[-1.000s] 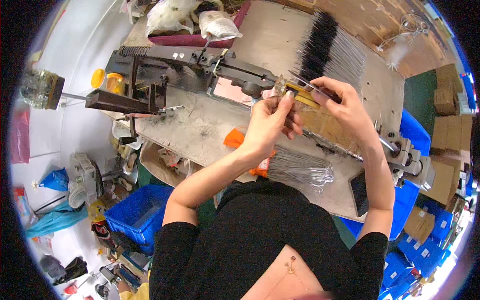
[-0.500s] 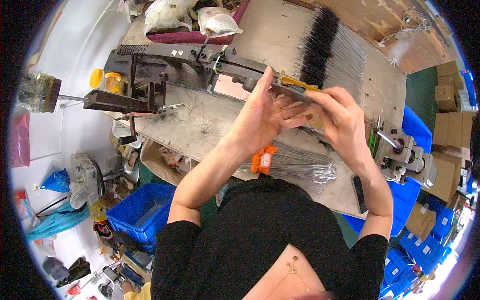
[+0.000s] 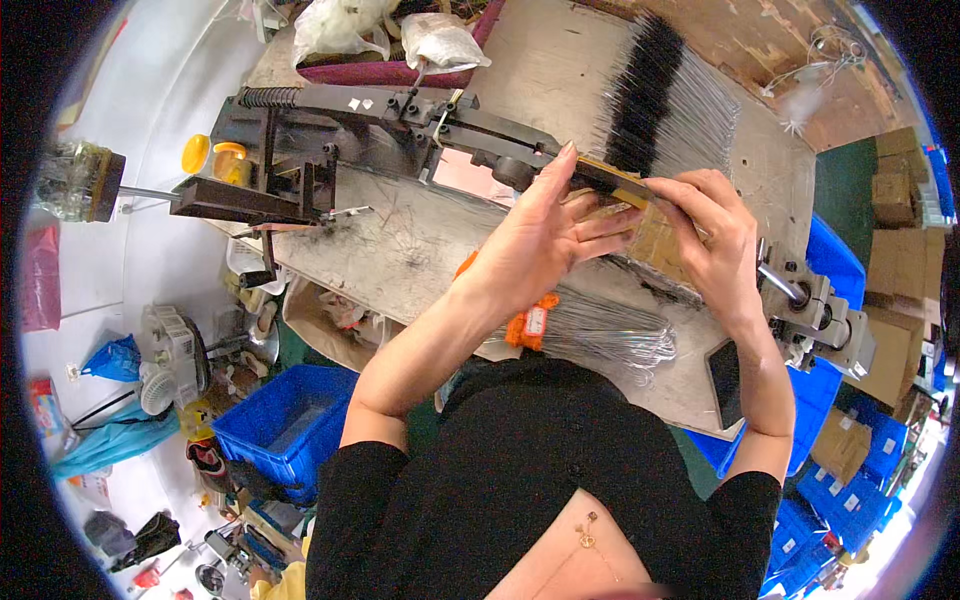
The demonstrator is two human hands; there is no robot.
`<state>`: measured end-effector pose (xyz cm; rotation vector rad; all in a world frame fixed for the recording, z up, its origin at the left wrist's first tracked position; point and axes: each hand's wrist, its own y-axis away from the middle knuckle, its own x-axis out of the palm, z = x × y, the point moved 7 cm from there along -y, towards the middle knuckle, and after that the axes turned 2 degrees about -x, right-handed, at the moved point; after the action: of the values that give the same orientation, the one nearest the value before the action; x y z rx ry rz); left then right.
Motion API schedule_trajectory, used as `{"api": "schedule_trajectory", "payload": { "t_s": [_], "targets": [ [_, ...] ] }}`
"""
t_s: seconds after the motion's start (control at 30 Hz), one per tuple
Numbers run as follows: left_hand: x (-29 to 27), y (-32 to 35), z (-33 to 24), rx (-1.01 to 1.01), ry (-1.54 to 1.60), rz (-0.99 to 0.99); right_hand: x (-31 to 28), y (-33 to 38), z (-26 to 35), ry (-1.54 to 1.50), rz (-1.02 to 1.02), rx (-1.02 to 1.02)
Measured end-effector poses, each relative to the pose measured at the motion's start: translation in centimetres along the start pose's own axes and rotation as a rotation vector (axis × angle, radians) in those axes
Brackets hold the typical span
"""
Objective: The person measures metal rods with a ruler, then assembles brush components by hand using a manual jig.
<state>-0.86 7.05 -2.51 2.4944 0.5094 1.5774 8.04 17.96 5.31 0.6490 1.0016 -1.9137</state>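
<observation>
Along the bench runs a dark metal machine point(image 3: 390, 110), its long arm reaching right toward my hands. My left hand point(image 3: 540, 235) has its thumb up against the arm's end and its fingers spread beneath. At that end lies a yellow strip point(image 3: 627, 194). My right hand point(image 3: 718, 235) is closed in a pinch by the strip's right end; what is between its fingertips is too small to tell. Beyond my hands lies a row of black-bristled wire brushes point(image 3: 640, 100). Nearer my body rests a bundle of thin metal wires point(image 3: 625, 330) with an orange wrap point(image 3: 530, 322).
A metal fixture with a shaft point(image 3: 815, 310) stands at the bench's right edge, near a dark phone-like slab point(image 3: 724, 380). White bags point(image 3: 440, 42) sit in a tray at the back. A blue bin point(image 3: 285, 425) is on the floor at left.
Both hands have shifted slightly right. My right hand has moved farther from my left, and more of the dark slab beside my right forearm now shows.
</observation>
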Motion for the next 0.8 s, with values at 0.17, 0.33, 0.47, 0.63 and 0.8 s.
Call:
{"api": "schedule_trajectory", "payload": {
  "t_s": [0.17, 0.33, 0.47, 0.63, 0.8],
  "targets": [
    [-0.1, 0.3, -0.6, 0.016, -0.012, -0.025, -0.6, -0.1, -1.3, -0.098, 0.061, 0.088],
    [-0.2, 0.2, -0.5, 0.011, -0.022, -0.016, 0.4, -1.3, -0.9, -0.095, 0.075, 0.007],
    [-0.2, 0.3, -0.5, 0.011, -0.038, -0.015, -0.3, -1.0, -1.5, -0.108, 0.140, 0.071],
    [0.1, 0.3, -0.5, 0.010, -0.045, -0.017, -1.2, -0.5, -2.3, -0.159, 0.152, 0.154],
    [-0.2, 0.1, -0.4, 0.007, -0.039, -0.037, -2.7, -0.7, -1.9, -0.125, 0.002, 0.137]
  ]
}}
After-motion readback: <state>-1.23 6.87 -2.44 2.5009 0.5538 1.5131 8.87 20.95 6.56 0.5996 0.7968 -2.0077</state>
